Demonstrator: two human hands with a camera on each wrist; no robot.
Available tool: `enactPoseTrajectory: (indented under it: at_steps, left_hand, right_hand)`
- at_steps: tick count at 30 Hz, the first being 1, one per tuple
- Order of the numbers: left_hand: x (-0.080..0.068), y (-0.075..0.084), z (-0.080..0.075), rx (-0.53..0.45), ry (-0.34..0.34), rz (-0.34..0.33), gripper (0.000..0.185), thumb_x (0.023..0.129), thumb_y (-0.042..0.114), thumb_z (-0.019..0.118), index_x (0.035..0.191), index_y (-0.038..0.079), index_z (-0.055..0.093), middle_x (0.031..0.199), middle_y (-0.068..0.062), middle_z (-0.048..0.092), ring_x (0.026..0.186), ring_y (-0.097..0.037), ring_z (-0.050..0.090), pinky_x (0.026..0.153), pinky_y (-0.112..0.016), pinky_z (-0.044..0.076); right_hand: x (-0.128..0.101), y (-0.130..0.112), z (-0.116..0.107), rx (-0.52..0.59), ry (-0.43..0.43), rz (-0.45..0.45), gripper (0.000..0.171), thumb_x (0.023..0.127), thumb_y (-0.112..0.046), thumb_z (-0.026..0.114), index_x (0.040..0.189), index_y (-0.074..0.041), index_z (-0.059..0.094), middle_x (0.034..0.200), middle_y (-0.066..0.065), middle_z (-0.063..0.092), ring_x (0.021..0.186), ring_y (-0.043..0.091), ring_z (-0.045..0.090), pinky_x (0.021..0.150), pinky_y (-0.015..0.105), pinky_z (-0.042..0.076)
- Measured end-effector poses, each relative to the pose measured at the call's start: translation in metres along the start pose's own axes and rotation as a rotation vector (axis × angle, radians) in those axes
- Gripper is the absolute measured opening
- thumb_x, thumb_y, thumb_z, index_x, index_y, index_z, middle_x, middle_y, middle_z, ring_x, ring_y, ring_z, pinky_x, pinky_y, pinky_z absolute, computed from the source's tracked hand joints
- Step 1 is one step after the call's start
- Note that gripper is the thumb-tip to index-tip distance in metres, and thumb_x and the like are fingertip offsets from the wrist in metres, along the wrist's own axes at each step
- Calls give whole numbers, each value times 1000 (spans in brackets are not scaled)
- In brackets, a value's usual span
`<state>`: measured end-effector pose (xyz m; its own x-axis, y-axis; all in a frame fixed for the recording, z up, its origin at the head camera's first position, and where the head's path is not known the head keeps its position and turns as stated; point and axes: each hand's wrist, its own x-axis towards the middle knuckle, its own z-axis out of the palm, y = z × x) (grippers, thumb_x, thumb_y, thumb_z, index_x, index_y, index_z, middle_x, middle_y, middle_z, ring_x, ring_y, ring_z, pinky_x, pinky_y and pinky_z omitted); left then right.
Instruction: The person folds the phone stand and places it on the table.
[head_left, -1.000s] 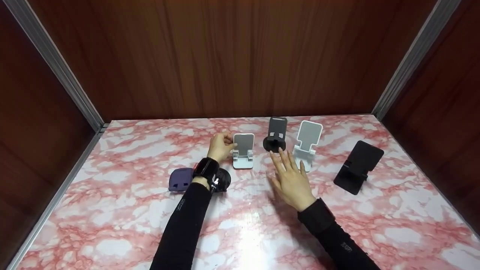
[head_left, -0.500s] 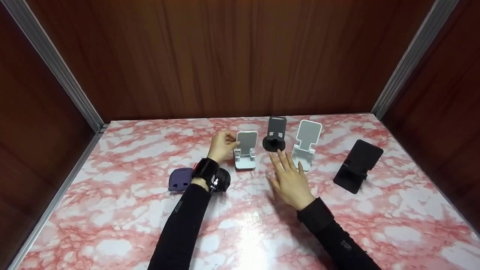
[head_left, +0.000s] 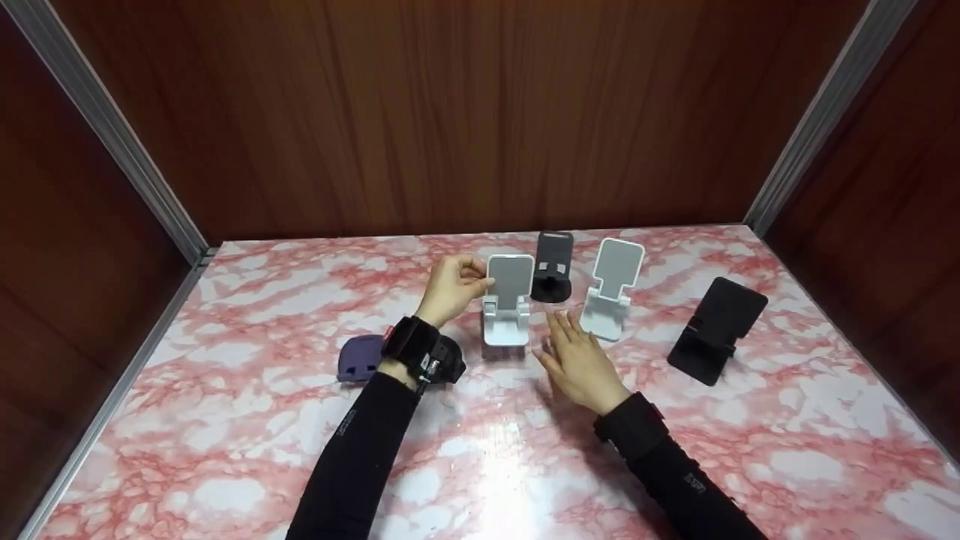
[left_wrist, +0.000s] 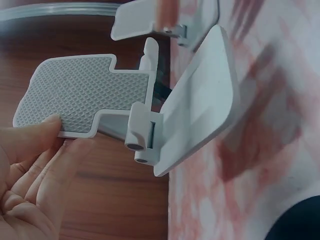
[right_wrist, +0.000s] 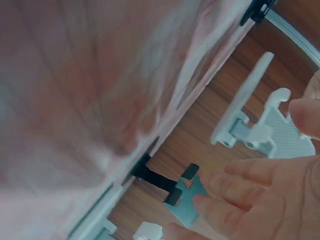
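My left hand (head_left: 471, 282) pinches the left edge of the upright plate of a white phone stand (head_left: 508, 300). Its shadow lies just under its base, so it seems slightly lifted off the marble table (head_left: 225, 420). In the left wrist view my fingertips (left_wrist: 35, 140) pinch the stand's textured grey plate (left_wrist: 82, 90), and its base (left_wrist: 200, 105) hangs beside the tabletop. My right hand (head_left: 571, 341) lies open with straight fingers just right of that stand, holding nothing. The right wrist view shows the right fingers (right_wrist: 240, 200) near the white stand (right_wrist: 250, 120).
A dark grey stand (head_left: 553, 264) and a second white stand (head_left: 611, 289) are behind the hands. A black stand (head_left: 716, 330) is to the right. A purple stand (head_left: 358, 358) lies by my left wrist. Wooden walls (head_left: 450, 112) enclose the table.
My left hand has carried the white stand to the right and nearer, beside the right hand. The right hand has drawn back slightly toward me.
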<state>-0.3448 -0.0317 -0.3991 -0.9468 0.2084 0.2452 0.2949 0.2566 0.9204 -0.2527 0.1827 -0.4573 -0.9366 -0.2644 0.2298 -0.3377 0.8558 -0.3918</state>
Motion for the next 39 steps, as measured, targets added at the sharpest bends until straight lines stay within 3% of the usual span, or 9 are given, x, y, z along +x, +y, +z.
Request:
enactPoseTrajectory:
  at_steps: [4,9,14,17,20,23,29,33,39]
  left_hand:
    - [-5,9,0,-3,-18,9,8,85,-6,70,90,-9,65,94,-26,72,84,-22,72,76,-25,61]
    - [-9,18,1,19,-41,34,9,84,-5,71,90,-9,66,93,-24,72,82,-19,71,74,-25,61]
    - [-15,28,3,-7,-70,52,7,84,-4,71,88,-7,65,94,-24,73,81,-15,70,73,-25,61]
    - [-18,32,4,-24,-87,71,7,84,-5,70,88,-8,64,94,-24,72,82,-16,70,75,-25,61]
    - [-22,35,6,-5,-91,79,8,84,-5,70,88,-8,64,95,-24,72,83,-20,71,77,-25,61]
    - [-25,36,8,23,-88,86,8,84,-5,71,88,-8,65,94,-23,72,84,-21,71,78,-25,61]
    - [-30,35,10,23,-51,113,9,85,-4,70,91,-9,65,94,-23,72,87,-25,72,81,-27,61]
    - [-33,33,10,36,6,133,13,86,-1,71,96,-7,66,95,-22,72,90,-28,72,82,-28,60]
    - [-36,28,10,3,40,178,28,86,-3,69,114,-5,65,111,-21,71,106,-31,69,94,-33,58]
  right_hand:
    - [2,3,0,166,-30,21,63,103,-27,50,151,9,29,153,33,34,145,48,27,119,59,26]
    - [5,7,-3,366,-88,70,62,104,-29,48,153,3,27,148,28,44,137,43,43,117,54,34]
    - [9,13,-2,721,-160,147,62,104,-24,50,150,10,27,151,29,39,139,40,43,118,48,34]
    - [11,18,0,934,-211,163,60,104,-17,48,147,17,25,143,33,46,128,30,55,114,42,42]
    - [11,20,0,1164,-275,176,55,104,-10,45,145,20,25,126,19,61,111,15,64,107,37,49]
    - [11,20,0,1309,-310,185,48,102,-3,44,143,19,30,111,-1,67,97,7,67,96,33,56]
    - [10,17,-3,1420,-321,219,41,99,6,45,138,17,39,103,-1,71,86,10,69,74,21,60]
    - [10,14,-5,1458,-337,238,36,98,5,48,133,15,48,101,2,72,85,12,71,75,21,60]
    - [9,12,-6,1523,-360,245,21,98,6,49,111,0,64,96,4,71,79,12,71,74,20,60]
